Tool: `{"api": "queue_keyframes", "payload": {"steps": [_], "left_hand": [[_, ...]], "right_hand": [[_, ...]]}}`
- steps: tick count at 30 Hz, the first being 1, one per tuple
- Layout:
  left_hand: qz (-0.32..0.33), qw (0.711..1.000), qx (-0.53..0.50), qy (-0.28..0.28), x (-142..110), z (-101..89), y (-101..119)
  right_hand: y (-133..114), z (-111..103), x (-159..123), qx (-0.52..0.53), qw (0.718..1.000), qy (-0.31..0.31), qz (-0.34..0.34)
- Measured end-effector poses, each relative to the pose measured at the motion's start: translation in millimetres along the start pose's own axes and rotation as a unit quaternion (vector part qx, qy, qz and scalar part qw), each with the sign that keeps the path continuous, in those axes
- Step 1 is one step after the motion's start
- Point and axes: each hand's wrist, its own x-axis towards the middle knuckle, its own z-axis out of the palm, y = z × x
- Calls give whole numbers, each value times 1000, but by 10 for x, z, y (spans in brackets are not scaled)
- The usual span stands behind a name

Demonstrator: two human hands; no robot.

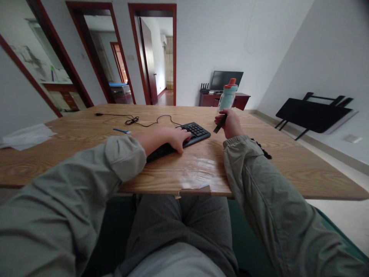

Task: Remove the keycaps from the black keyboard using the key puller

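A black keyboard (pixel 196 132) lies on the wooden table (pixel 86 154), its cable (pixel 135 121) trailing off to the left. My left hand (pixel 175 138) rests flat on the keyboard's left part with fingers stretched out. My right hand (pixel 229 123) is raised just right of the keyboard, fingers closed round a thin black stick-like object (pixel 219 124) that points down and left. A light blue bottle with a red cap (pixel 227 96) stands upright on the table right behind that hand.
A blue pen (pixel 121 131) lies left of the keyboard. White paper (pixel 25 136) sits at the table's left end. A small black item (pixel 263 150) lies right of my right forearm. A folded black table (pixel 314 113) leans on the right wall.
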Motion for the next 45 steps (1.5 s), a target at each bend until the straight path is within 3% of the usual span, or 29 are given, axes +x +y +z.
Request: {"api": "queue_keyframes", "payload": {"steps": [5,8,12,14,16,21,24,27,34,38,45], "left_hand": [[108,994,-20,9,-662,79,-5],[87,994,-55,36,-789,61,-124],[-53,988,-66,130,-498,2,-480],[-128,980,-77,134,-234,-4,-640],[-146,981,-76,104,32,13,-712],[-164,985,-46,1,365,61,-521],[-169,985,-40,-25,320,47,-331],[-128,990,-53,-37,216,29,-161],[-67,997,-34,9,-41,69,99],[-62,997,-19,47,-209,114,110],[-43,998,-28,37,-325,156,63]], "right_hand": [[-106,178,-235,60,993,-92,45],[-95,273,-314,66,989,-125,52],[-43,316,-327,76,983,-156,58],[-27,310,-332,90,982,-156,62],[-17,304,-348,110,980,-147,80],[-20,327,-393,158,975,-123,94],[-51,325,-413,178,972,-134,76],[-95,285,-443,184,968,-158,68],[-142,282,-558,187,960,-188,86],[-83,343,-633,171,963,-182,104],[7,272,-753,137,967,-185,107]]}}
